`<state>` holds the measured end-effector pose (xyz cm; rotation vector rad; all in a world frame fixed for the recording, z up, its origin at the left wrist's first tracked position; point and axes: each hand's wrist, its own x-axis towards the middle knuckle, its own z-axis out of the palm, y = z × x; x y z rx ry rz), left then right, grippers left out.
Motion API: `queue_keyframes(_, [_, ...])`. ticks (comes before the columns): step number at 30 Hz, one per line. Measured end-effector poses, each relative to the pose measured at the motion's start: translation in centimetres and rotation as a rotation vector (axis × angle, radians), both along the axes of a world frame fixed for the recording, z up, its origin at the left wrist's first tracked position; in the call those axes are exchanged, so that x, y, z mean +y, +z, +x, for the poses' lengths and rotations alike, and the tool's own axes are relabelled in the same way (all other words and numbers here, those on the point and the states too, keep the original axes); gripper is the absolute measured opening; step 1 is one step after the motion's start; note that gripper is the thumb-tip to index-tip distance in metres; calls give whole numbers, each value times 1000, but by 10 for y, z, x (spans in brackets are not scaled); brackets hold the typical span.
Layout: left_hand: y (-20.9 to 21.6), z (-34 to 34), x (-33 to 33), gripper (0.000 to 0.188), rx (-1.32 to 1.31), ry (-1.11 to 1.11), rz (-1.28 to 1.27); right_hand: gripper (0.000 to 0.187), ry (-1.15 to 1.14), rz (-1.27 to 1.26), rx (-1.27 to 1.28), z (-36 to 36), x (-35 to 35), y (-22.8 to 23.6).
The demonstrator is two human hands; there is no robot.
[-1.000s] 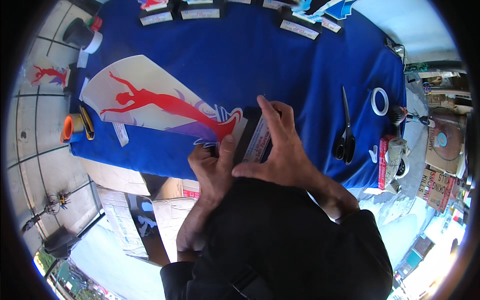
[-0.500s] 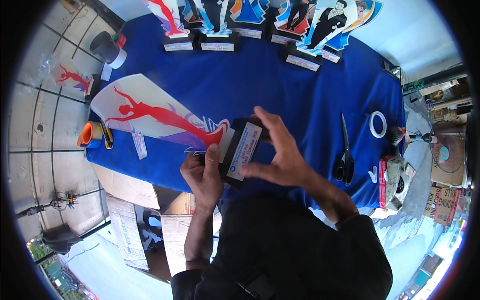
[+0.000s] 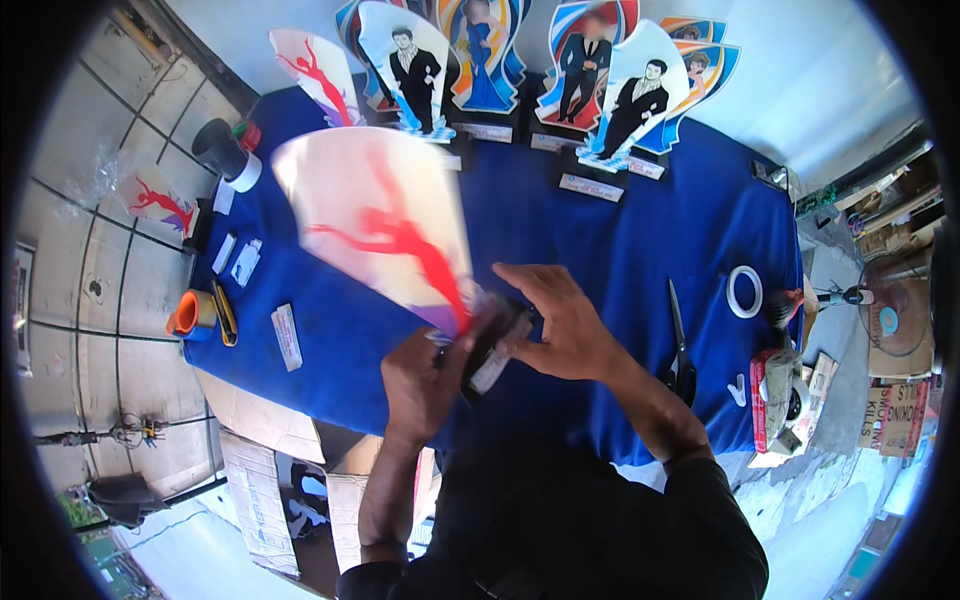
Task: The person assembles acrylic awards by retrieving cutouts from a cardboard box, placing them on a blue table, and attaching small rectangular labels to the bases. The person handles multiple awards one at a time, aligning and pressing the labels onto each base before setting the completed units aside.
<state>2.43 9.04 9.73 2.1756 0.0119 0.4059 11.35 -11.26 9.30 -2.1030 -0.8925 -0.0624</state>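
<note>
My left hand (image 3: 420,385) is closed on a trophy (image 3: 375,220), gripping it low, where the panel meets the dark base. The panel is white with a red dancer figure and some purple; it tilts up and to the left, blurred by motion. A white label (image 3: 490,368) is on the base. At the base's right side, my right hand (image 3: 560,325) has its thumb and fingers spread apart. Its thumb tip is right at the base's edge; whether it touches, I cannot tell.
Several finished trophies (image 3: 585,70) stand along the back of the blue-covered table (image 3: 560,420). To the right lie black-handled scissors (image 3: 680,370) and a white tape roll (image 3: 744,291). On the left are an orange tape roll (image 3: 192,315), a yellow cutter (image 3: 224,315) and a loose label (image 3: 286,337).
The trophy has swung from lying nearly sideways to a steeper tilt, its base turning with it. Both hands stay near the base. My view has shifted, showing more of the back trophies.
</note>
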Motion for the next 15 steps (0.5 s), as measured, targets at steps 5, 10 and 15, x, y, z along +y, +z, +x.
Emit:
queue_keyframes(5, [3, 11, -3, 25, -90, 9, 170, 18, 353, 314, 586, 36, 16, -16])
queue_keyframes(10, [15, -2, 14, 31, -162, 261, -72, 19, -170, 546, 410, 123, 31, -37])
queue_keyframes(15, [2, -24, 31, 23, -123, 325, -176, 24, -422, 329, 79, 199, 23, -53])
